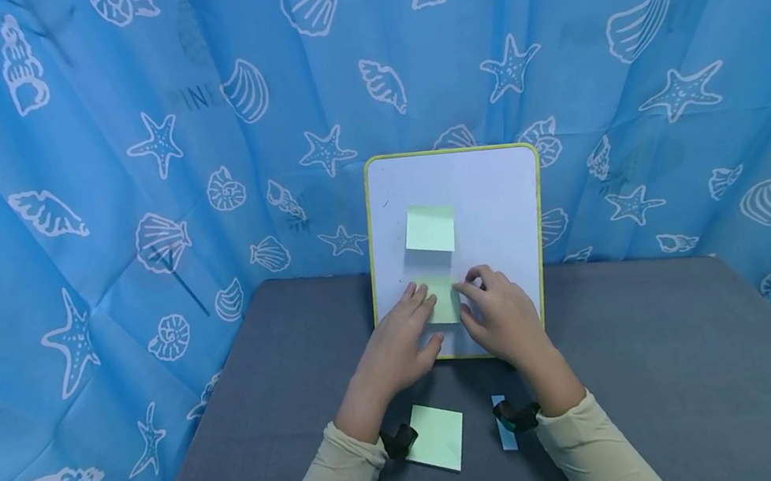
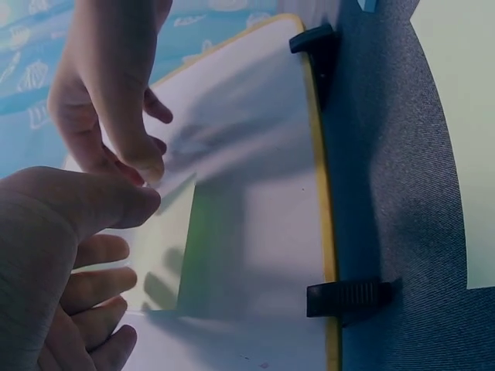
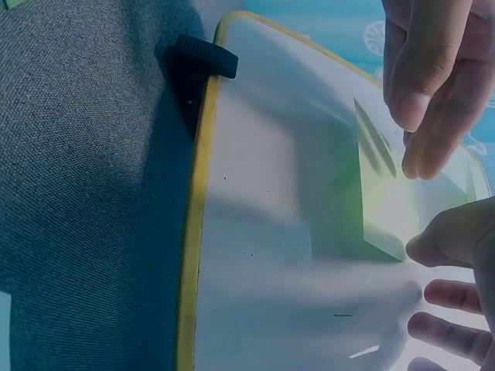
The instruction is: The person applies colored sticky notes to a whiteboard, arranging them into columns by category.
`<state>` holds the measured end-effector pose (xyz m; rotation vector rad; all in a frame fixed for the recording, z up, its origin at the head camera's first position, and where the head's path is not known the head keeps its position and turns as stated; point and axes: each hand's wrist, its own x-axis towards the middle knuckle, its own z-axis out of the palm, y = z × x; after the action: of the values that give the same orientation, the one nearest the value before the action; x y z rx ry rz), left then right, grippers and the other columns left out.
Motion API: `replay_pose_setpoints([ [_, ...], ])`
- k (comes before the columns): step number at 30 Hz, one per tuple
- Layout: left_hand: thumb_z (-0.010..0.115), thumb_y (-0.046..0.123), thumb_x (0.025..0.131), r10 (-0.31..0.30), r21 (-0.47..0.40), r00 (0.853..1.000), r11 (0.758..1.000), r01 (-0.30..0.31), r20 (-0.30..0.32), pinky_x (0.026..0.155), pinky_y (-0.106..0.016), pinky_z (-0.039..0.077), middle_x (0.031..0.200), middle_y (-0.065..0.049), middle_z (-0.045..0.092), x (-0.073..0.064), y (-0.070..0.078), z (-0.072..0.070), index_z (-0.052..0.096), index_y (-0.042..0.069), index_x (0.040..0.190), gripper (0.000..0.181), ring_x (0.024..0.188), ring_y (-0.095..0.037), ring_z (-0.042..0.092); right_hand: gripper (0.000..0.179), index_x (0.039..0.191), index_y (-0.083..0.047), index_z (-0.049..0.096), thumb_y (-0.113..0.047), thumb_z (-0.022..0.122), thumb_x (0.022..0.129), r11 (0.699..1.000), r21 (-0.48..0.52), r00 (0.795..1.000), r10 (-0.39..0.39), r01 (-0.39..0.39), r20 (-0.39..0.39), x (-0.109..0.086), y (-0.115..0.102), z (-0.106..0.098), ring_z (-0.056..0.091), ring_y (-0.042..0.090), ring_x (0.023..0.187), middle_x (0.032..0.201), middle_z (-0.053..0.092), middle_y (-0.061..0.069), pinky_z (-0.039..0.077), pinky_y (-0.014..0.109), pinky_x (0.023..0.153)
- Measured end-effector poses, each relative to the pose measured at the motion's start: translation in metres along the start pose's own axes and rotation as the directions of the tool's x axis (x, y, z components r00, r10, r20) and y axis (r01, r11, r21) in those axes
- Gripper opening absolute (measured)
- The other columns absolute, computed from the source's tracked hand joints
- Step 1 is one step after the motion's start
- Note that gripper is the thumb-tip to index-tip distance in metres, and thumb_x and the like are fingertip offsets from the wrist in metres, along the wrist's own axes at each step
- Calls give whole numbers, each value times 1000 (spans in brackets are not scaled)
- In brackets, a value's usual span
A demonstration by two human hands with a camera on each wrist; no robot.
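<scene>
A pale green sticky note [image 1: 444,302] lies low on a small whiteboard [image 1: 490,220] with a yellow rim; its lower edge stands off the surface. Straight fingers of my left hand [image 1: 400,342] rest on the note's left side, the thumb held apart below. My right hand [image 1: 504,314] touches its right edge with bent fingers. In the right wrist view, the right thumb [image 3: 433,241] meets a corner of this note [image 3: 383,205]. Above it, a second green note [image 1: 430,229] clings by its top, with its bottom edge lifted and casting a shadow.
Nearer me on the grey cloth [image 1: 657,368] lie a pad of green sticky notes [image 1: 438,437] and a narrow blue strip [image 1: 505,425], partly hidden by the right wrist strap. Black clips [image 2: 348,298] hold the board's lower edge. A blue shell-patterned curtain [image 1: 313,106] hangs behind.
</scene>
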<state>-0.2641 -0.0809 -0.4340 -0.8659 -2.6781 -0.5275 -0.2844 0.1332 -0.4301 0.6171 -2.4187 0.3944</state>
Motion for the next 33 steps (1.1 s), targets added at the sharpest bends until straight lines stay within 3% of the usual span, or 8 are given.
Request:
replay_pose_setpoints([
  [8,69,28,104,10,0,1000,1000,-10,-13,128,-46,37,159,-15,54,0,2,-1,56,3,153,56,159,-34,36,27,117,-7,81,-15,79,92,1000,3,1000,14,-14,7,0,0,-1,66,31,87,118,69,16,59,44,67],
  [19,69,28,104,13,-7,1000,1000,-13,-15,127,-46,38,157,-14,57,-1,4,-4,58,4,151,54,159,-33,36,25,115,-7,81,-16,79,92,1000,-4,1000,11,-11,-1,-1,1,-1,67,31,88,118,69,16,59,45,67],
  [33,69,28,104,72,-2,997,997,-72,-26,126,-46,40,152,-15,61,-1,11,-5,62,4,147,49,154,-35,44,25,114,-7,81,-17,80,91,1000,-7,1000,17,-17,-7,-8,5,-15,66,31,85,114,70,14,59,45,66],
])
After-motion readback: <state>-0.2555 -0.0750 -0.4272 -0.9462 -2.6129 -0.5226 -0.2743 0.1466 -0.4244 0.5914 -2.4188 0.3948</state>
